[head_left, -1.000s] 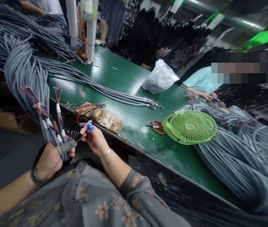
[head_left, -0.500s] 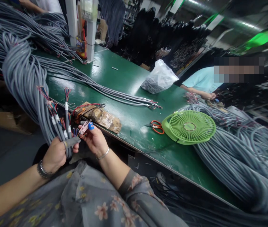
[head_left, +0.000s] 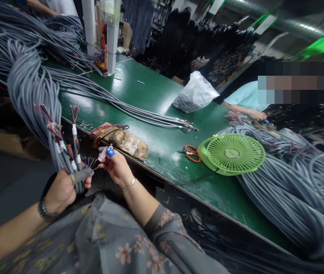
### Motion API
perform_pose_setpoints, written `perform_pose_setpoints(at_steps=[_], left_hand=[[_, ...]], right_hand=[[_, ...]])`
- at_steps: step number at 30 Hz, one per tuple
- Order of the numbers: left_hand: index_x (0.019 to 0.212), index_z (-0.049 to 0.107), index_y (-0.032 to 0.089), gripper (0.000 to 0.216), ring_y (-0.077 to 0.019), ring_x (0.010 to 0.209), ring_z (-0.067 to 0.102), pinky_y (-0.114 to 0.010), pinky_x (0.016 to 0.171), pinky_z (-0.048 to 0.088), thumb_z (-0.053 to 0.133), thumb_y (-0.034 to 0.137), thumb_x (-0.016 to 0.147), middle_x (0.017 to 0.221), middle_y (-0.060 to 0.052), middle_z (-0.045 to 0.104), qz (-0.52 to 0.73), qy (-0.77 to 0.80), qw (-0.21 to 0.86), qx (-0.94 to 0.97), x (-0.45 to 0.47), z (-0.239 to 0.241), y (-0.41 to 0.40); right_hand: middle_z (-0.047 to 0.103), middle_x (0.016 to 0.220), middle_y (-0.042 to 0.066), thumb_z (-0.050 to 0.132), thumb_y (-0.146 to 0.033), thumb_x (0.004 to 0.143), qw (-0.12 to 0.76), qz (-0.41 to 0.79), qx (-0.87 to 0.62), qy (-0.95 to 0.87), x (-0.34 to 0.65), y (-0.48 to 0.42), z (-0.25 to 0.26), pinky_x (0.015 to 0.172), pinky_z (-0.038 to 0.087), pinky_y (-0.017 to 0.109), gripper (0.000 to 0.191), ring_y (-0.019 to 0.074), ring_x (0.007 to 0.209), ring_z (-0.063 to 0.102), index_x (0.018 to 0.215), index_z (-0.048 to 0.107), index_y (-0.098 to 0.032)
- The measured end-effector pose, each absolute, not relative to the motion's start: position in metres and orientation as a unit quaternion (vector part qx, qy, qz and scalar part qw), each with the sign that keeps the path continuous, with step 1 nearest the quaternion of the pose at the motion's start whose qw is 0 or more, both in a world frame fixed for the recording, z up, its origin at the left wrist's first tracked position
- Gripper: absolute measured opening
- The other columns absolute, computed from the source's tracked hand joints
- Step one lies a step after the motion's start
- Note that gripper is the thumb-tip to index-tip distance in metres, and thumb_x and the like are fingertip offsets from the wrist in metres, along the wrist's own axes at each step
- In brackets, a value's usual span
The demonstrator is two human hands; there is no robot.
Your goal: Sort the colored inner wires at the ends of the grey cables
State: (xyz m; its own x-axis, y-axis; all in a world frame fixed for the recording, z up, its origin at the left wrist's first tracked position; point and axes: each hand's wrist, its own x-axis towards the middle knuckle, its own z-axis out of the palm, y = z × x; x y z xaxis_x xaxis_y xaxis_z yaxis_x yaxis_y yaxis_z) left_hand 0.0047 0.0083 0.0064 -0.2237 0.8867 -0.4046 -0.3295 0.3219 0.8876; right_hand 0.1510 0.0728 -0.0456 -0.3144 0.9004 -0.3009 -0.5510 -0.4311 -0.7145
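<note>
My left hand point(head_left: 66, 186) is closed around a bundle of grey cables point(head_left: 77, 186), its thumb wrapped in a grey cover. Above that grip, several cables end in white bands and splayed coloured wires point(head_left: 75, 111). One fan of thin coloured wires point(head_left: 89, 163) sticks out by the left thumb, towards the right hand. My right hand point(head_left: 118, 167) has its fingers pinched at the end of a thin wire point(head_left: 97, 167) from this fan. Blue tape covers its thumb tip, and pinkish wrapping shows on a finger. Behind the left hand, the cables hang in a thick loop over the table edge.
On the green table point(head_left: 162, 152) lie a taped wooden block point(head_left: 129, 144), orange-handled scissors point(head_left: 192, 153), a green fan point(head_left: 232, 154) and a white plastic bag point(head_left: 196, 93). More grey cables point(head_left: 287, 198) are heaped at the right. A co-worker's hand point(head_left: 257, 115) is beyond them.
My hands have drawn slightly apart, the left moving left with the cables. More of the coloured wire fan shows between them. The view has shifted a little.
</note>
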Motion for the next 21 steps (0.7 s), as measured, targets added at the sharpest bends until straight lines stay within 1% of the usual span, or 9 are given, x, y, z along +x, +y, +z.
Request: perform_pose_setpoints(at_steps=[3, 7, 11, 13, 16, 19, 21], left_hand=[[0.061, 0.064, 0.026, 0.037, -0.0153, 0.038, 0.057, -0.026, 0.039, 0.049, 0.093, 0.028, 0.037, 0.044, 0.003, 0.066, 0.529, 0.570, 0.582, 0.235, 0.007, 0.008, 0.013], [0.066, 0.064, 0.025, 0.038, -0.0145, 0.039, 0.058, -0.024, 0.040, 0.048, 0.091, 0.030, 0.040, 0.045, 0.004, 0.065, 0.532, 0.557, 0.590, 0.243, 0.010, 0.008, 0.019], [0.068, 0.063, 0.025, 0.038, -0.0135, 0.042, 0.058, -0.022, 0.042, 0.047, 0.089, 0.031, 0.042, 0.046, 0.004, 0.065, 0.530, 0.554, 0.593, 0.247, 0.012, 0.005, 0.024], [0.068, 0.063, 0.024, 0.037, -0.0136, 0.042, 0.058, -0.022, 0.042, 0.047, 0.089, 0.032, 0.043, 0.046, 0.004, 0.065, 0.525, 0.556, 0.594, 0.251, 0.013, 0.003, 0.026], [0.066, 0.065, 0.024, 0.035, -0.0139, 0.043, 0.059, -0.022, 0.042, 0.049, 0.090, 0.031, 0.043, 0.046, 0.004, 0.065, 0.518, 0.563, 0.592, 0.254, 0.015, 0.000, 0.026], [0.065, 0.064, 0.024, 0.036, -0.0136, 0.041, 0.058, -0.022, 0.041, 0.048, 0.090, 0.031, 0.041, 0.046, 0.003, 0.065, 0.522, 0.566, 0.587, 0.249, 0.015, 0.001, 0.024], [0.065, 0.063, 0.024, 0.038, -0.0134, 0.040, 0.058, -0.022, 0.040, 0.048, 0.091, 0.031, 0.041, 0.045, 0.003, 0.065, 0.525, 0.564, 0.588, 0.245, 0.015, 0.004, 0.020]], right_hand=[[0.076, 0.081, 0.002, 0.097, -0.057, 0.094, 0.470, 0.762, -0.361, -0.259, 0.151, 0.072, -0.047, 0.067, 0.063, 0.025, 0.043, 0.0132, 0.069, 0.064, 0.087, 0.077, -0.020], [0.076, 0.080, 0.001, 0.092, -0.066, 0.096, 0.460, 0.772, -0.365, -0.244, 0.151, 0.074, -0.047, 0.063, 0.060, 0.023, 0.048, 0.0138, 0.069, 0.065, 0.093, 0.081, -0.020], [0.080, 0.086, 0.002, 0.095, -0.061, 0.095, 0.466, 0.776, -0.361, -0.223, 0.148, 0.076, -0.044, 0.068, 0.059, 0.023, 0.042, 0.0149, 0.077, 0.070, 0.099, 0.085, -0.020], [0.080, 0.086, 0.002, 0.096, -0.058, 0.095, 0.477, 0.771, -0.364, -0.213, 0.146, 0.076, -0.044, 0.071, 0.060, 0.024, 0.040, 0.0158, 0.079, 0.071, 0.095, 0.085, -0.020], [0.080, 0.085, 0.002, 0.096, -0.058, 0.096, 0.487, 0.767, -0.368, -0.200, 0.143, 0.075, -0.045, 0.073, 0.062, 0.027, 0.042, 0.0167, 0.079, 0.071, 0.086, 0.080, -0.020], [0.076, 0.079, 0.001, 0.089, -0.059, 0.102, 0.481, 0.771, -0.369, -0.193, 0.143, 0.074, -0.046, 0.069, 0.061, 0.026, 0.042, 0.0161, 0.074, 0.067, 0.088, 0.079, -0.020], [0.075, 0.078, 0.002, 0.081, -0.063, 0.107, 0.469, 0.778, -0.372, -0.191, 0.144, 0.075, -0.046, 0.066, 0.060, 0.026, 0.046, 0.0164, 0.072, 0.066, 0.091, 0.079, -0.020]])
